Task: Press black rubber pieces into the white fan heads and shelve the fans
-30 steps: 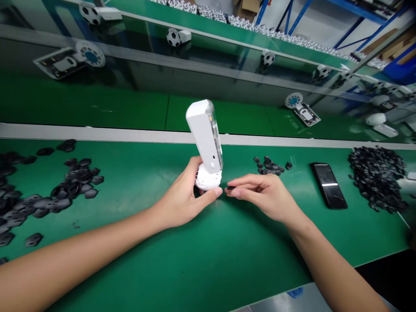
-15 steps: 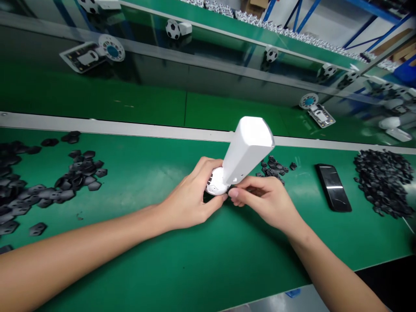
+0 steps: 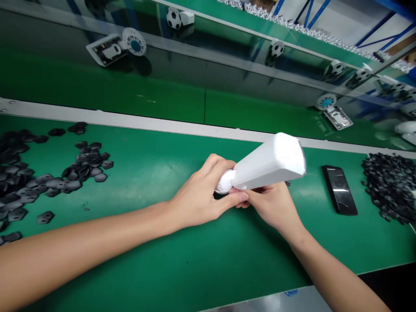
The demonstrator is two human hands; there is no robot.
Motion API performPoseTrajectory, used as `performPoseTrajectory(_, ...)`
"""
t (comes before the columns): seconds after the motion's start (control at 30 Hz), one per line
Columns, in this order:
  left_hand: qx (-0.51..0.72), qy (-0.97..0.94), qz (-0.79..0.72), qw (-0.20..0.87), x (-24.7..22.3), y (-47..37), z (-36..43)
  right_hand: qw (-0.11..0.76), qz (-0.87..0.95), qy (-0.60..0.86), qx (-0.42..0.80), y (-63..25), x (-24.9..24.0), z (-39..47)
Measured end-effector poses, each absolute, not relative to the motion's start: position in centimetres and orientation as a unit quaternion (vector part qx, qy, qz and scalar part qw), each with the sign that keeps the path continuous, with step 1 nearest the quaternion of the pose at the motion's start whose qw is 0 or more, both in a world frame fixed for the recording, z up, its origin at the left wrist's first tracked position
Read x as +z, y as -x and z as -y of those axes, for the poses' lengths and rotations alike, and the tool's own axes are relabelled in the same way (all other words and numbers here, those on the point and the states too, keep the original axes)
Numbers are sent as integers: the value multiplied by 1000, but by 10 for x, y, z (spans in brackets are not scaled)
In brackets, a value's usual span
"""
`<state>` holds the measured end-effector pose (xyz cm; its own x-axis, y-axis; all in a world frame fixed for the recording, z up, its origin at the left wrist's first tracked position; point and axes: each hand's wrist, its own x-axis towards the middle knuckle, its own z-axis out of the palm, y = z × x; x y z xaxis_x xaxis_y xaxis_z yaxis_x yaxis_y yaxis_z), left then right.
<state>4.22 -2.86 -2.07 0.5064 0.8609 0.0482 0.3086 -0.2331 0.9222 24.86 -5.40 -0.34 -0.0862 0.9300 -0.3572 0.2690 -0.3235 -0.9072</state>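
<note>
A white plastic housing [image 3: 269,162], long and boxy with a rounded head [image 3: 225,182] at one end, is held just over the green bench. My left hand [image 3: 208,190] is closed around the rounded head, its thumb reaching along the underside toward the right. Under the boxy part, my right hand [image 3: 266,203] has its fingers pinched together against the joint. The housing and my left thumb cover those fingertips, so what they pinch is hidden.
Black angular pieces [image 3: 42,184] lie scattered at the left. A black phone [image 3: 339,190] and a heap of small black parts [image 3: 390,186] are at the right. Behind the pale bench edge [image 3: 146,125], a green conveyor [image 3: 175,104] carries white units with round discs [image 3: 134,42].
The housing has tipped over to the right, its far end now lower. My left thumb has slid right beneath it, up to my right fingertips. The view has shifted slightly.
</note>
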Motion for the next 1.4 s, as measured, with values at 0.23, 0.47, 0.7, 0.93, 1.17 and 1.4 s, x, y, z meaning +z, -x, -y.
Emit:
performPoseTrajectory(0.23, 344, -755, -362, 424, -25, -39, 33, 317, 562, 557, 523, -250, -9, 57)
performPoseTrajectory(0.47, 369, -772, -322, 404, -27, -38, 34, 280, 640, 532, 480, -263, -25, 54)
performPoseTrajectory(0.7, 355, -614, -286, 644, -28, -36, 20, 395, 588, 481, 517, -277, -9, 25)
performPoseTrajectory(0.93, 332, -561, -377, 658, -25, -34, 10, 408, 628, 455, 482, -263, 31, -30)
performPoseTrajectory(1.17, 335, -586, -471, 569, 0, -35, -75, 532, 610, 477, 342, -235, 52, -98)
performPoseTrajectory(1.4, 420, -631, -539, 367, 50, 31, -210, 384, 678, 619, 99, -228, 0, -103)
